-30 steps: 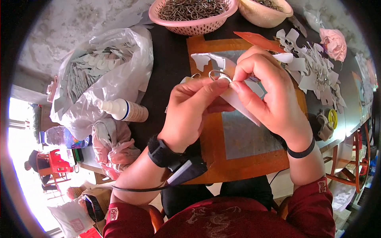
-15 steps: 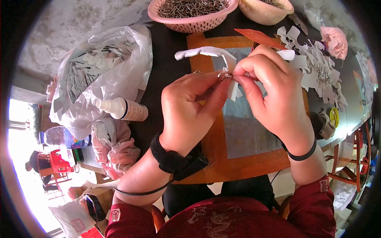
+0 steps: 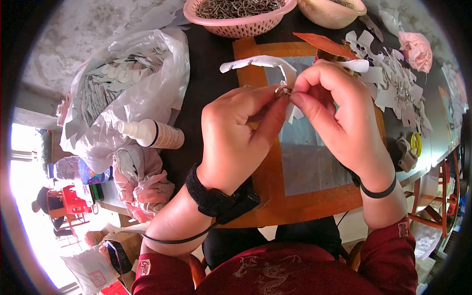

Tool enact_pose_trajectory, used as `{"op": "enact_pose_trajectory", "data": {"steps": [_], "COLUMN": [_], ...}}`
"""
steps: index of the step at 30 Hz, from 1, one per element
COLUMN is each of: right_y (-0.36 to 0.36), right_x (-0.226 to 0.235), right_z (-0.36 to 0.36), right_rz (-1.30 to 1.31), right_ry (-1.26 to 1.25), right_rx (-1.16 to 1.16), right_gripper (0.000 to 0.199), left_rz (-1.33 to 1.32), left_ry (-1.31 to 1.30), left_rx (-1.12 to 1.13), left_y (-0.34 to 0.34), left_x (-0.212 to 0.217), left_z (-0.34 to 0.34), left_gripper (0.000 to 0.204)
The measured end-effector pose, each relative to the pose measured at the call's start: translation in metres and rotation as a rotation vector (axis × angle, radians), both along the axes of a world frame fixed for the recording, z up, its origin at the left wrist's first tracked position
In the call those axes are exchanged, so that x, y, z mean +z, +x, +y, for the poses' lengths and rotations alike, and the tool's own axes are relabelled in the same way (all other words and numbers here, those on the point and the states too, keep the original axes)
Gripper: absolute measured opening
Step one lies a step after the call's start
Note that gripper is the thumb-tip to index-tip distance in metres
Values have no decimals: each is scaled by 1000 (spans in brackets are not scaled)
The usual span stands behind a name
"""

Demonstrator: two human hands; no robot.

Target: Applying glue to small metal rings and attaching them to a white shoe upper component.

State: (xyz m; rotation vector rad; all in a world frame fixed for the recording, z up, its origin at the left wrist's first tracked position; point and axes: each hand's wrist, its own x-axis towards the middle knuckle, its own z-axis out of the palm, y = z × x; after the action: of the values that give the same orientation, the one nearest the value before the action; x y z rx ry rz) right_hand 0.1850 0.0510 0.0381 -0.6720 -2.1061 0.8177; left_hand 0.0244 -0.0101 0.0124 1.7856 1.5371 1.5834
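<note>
Both hands are at work above the dark table [image 3: 211, 54], just over its near middle. The left hand [image 3: 238, 135] is closed in a pinch, thumb and forefinger gripping a small metal ring [image 3: 282, 91]. A white cut strip [image 3: 275, 61] meets the ring at the fingertips, arching up and away to the left, its far end free. The right hand [image 3: 341, 123] has thumb and forefinger closed together just beside the ring; what lies between them is too small to tell. Beneath is a grey sheet [image 3: 314, 172] bordered by brown tape [image 3: 275, 209]. Beyond the hands stand a pink perforated basket [image 3: 241, 31] of metal rings and a cream basin [image 3: 328, 18]. To the left are a clear plastic bag [image 3: 172, 54] holding pale cut pieces [image 3: 118, 73], a white bottle [image 3: 166, 136] lying tilted, and a crumpled cloth [image 3: 142, 182]. To the right lie white pieces with metal fittings [image 3: 399, 91] and a yellow roll [image 3: 416, 144].
</note>
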Motion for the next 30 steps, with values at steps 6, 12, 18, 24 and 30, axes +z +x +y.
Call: {"op": "enact_pose_trajectory", "data": {"steps": [6,12,18,24,30], "right_y": [4,7,4,2,1], "right_x": [1,1,5,2,3], "right_z": [4,11,7,5,4], "right_rz": [0,70,76,88,109], "right_ry": [-70,30,144,314,295], "right_rx": [103,172,48,-39,-15], "right_gripper": [8,11,21,21,14], "left_rz": [-271,-1145,-535,-76,22], "left_ry": [-231,-462,-213,51,72], "left_rx": [-119,-425,-106,1,32], "left_y": [-3,-9,-6,-2,-2], "left_x": [0,9,13,10,13], "left_z": [-5,-8,-9,-5,-6], "left_gripper": [11,14,12,7,9]}}
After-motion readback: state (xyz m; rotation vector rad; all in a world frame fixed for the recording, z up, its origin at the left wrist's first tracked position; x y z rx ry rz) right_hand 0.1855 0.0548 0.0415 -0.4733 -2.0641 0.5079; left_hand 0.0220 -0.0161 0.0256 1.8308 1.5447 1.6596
